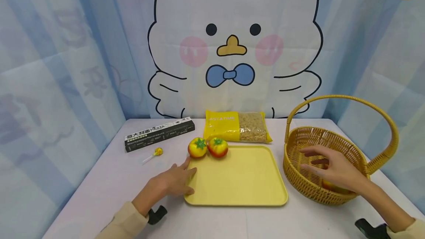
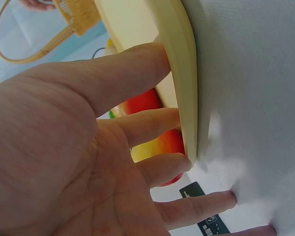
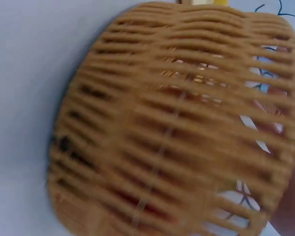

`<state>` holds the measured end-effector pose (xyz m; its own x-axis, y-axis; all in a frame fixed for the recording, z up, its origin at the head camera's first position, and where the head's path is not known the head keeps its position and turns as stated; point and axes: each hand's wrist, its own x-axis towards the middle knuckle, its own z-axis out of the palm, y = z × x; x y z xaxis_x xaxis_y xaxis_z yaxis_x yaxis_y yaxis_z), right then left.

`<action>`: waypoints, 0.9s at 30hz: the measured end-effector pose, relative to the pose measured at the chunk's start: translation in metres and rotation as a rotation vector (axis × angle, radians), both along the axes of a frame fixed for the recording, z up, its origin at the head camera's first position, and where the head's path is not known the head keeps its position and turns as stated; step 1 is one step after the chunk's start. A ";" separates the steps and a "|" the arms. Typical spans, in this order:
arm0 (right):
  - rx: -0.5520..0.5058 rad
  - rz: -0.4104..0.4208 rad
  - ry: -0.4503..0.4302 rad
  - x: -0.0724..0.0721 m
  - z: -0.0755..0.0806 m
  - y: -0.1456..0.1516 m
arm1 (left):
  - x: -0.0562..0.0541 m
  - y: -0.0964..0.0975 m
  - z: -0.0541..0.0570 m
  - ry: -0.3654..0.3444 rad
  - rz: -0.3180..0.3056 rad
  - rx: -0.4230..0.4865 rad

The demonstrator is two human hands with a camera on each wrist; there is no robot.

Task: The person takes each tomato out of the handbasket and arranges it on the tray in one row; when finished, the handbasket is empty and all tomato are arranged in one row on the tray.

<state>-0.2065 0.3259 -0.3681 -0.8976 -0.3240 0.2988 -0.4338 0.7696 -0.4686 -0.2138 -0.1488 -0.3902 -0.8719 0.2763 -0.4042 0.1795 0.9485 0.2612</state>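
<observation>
My left hand [image 1: 176, 180] has its fingers spread, with the thumb and some fingertips touching the left rim of a pale yellow tray [image 1: 237, 176]. Two red-and-yellow fruits with green leafy tops, a left one [image 1: 197, 148] and a right one [image 1: 217, 148], sit side by side at the tray's back left corner. Inside a wicker basket [image 1: 299, 183], my right hand [image 1: 335, 169] hovers with loosely bent fingers and nothing visible between them. Beneath it lies a red-yellow fruit [image 1: 328, 184], mostly hidden. The basket's woven side [image 3: 177, 128] blocks the right wrist view.
Behind the tray lies a yellow pasta bag [image 1: 237, 126]. A black pasta box [image 1: 159, 134] and a yellow lollipop [image 1: 157, 152] lie to the left. The basket's tall handle [image 1: 391, 128] arches up at the right. A printed curtain [image 1: 232, 95] closes off the back.
</observation>
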 end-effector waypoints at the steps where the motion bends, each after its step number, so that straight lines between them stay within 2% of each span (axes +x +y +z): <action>1: 0.008 -0.010 -0.005 0.002 0.000 0.003 | 0.000 0.000 0.000 0.000 0.000 0.000; 8: 0.043 -0.041 -0.013 0.010 -0.005 0.032 | 0.001 0.000 0.002 0.003 0.002 0.003; 14: 0.086 -0.069 -0.058 0.017 -0.008 0.052 | 0.001 0.000 0.001 0.011 -0.006 -0.002; 19: 0.118 -0.094 -0.052 0.021 -0.007 0.063 | 0.001 0.000 0.000 0.012 -0.011 -0.004; 27: 0.173 -0.100 -0.111 0.024 -0.005 0.070 | 0.001 0.000 0.001 0.014 -0.015 -0.009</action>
<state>-0.1822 0.3963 -0.3733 -0.9520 -0.2700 0.1445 -0.3049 0.8789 -0.3668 -0.2128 -0.1490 -0.3897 -0.8734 0.2856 -0.3945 0.1970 0.9480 0.2501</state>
